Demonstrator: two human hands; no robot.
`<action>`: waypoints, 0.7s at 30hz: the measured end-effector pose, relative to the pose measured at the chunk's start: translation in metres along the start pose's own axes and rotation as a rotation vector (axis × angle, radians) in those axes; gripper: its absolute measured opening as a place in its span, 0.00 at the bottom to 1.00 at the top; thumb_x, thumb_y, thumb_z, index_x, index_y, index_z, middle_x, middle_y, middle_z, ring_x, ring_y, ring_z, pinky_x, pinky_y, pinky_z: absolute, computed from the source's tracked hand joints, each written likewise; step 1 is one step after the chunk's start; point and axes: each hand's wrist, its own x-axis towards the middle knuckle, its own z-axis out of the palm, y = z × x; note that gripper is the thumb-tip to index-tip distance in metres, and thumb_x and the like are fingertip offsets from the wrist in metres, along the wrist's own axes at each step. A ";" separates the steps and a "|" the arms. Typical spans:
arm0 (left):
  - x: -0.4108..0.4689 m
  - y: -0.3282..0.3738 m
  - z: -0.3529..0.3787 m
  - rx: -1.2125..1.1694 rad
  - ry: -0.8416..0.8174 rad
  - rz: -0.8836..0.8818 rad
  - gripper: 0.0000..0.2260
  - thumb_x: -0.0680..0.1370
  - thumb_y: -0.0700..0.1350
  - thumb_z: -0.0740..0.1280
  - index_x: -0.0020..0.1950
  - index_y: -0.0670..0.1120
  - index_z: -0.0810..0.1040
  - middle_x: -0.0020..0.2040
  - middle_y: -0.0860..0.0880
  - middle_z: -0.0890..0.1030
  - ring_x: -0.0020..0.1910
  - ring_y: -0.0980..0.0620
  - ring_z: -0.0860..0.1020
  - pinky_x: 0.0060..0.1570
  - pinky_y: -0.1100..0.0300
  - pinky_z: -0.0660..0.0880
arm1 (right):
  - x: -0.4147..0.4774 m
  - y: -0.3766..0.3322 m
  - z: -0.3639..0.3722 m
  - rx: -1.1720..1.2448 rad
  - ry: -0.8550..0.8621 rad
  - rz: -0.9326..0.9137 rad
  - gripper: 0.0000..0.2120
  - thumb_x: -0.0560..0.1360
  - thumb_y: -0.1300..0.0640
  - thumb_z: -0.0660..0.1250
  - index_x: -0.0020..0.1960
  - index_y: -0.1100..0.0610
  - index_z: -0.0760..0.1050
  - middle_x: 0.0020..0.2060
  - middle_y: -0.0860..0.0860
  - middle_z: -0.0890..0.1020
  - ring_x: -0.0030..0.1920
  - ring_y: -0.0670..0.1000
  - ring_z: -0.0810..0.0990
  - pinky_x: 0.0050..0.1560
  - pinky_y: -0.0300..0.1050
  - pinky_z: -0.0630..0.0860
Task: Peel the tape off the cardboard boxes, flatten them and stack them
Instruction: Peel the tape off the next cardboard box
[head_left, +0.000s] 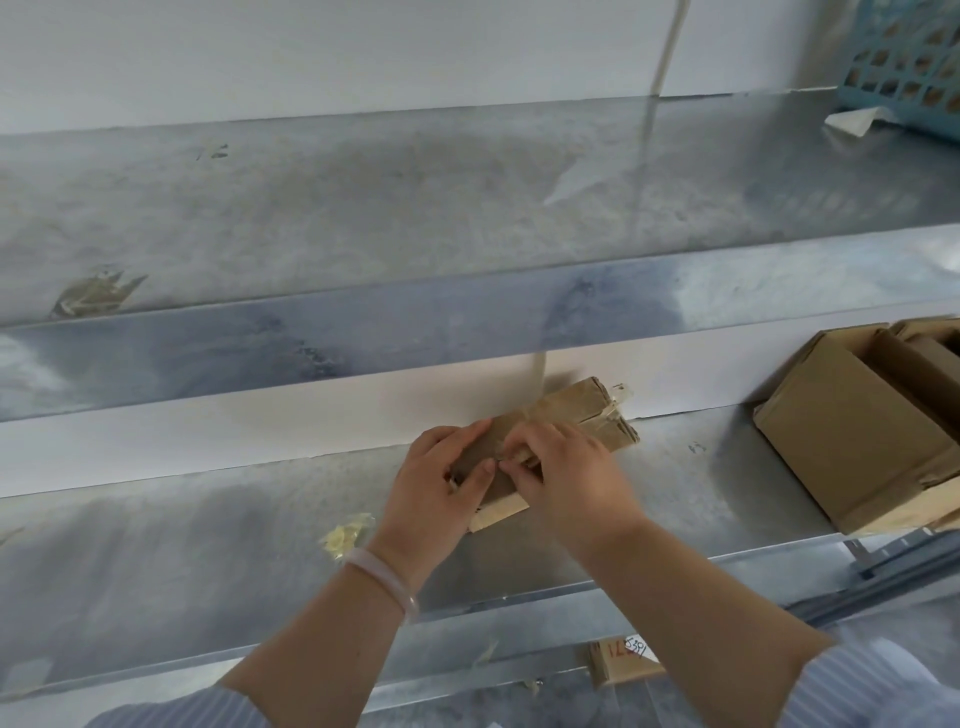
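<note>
A small brown cardboard box (582, 415) lies on the metal shelf (234, 561), its far end bound with strips of yellowish tape (615, 408). My left hand (441, 488) grips the box's near left side, thumb on top. My right hand (566, 467) pinches a bit of tape on the box's top next to the left thumb. The near part of the box is hidden under both hands.
An open cardboard box (852, 431) with other cardboard inside stands at the right of the same shelf. A crumpled tape scrap (345, 535) lies left of my wrist. The upper shelf (415, 208) carries tape scraps and a blue basket (904, 57) at far right.
</note>
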 end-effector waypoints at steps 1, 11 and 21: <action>0.000 -0.001 0.000 -0.007 -0.002 -0.008 0.17 0.77 0.49 0.68 0.65 0.60 0.74 0.57 0.59 0.73 0.55 0.68 0.70 0.52 0.76 0.68 | 0.001 0.001 0.000 0.018 0.024 0.006 0.03 0.73 0.59 0.72 0.46 0.53 0.79 0.38 0.47 0.81 0.41 0.50 0.78 0.42 0.43 0.72; 0.001 -0.001 0.001 -0.004 0.021 0.005 0.17 0.77 0.47 0.68 0.66 0.58 0.74 0.56 0.57 0.73 0.53 0.69 0.71 0.49 0.78 0.67 | -0.004 0.008 0.009 -0.076 0.121 -0.103 0.08 0.71 0.66 0.72 0.50 0.60 0.83 0.45 0.54 0.81 0.48 0.57 0.78 0.51 0.47 0.76; 0.003 -0.004 0.001 0.018 -0.002 -0.010 0.18 0.78 0.48 0.67 0.67 0.58 0.73 0.56 0.61 0.71 0.54 0.70 0.69 0.50 0.79 0.67 | 0.005 0.006 0.005 -0.060 -0.088 -0.009 0.20 0.77 0.56 0.65 0.69 0.58 0.73 0.57 0.55 0.77 0.59 0.58 0.73 0.65 0.53 0.70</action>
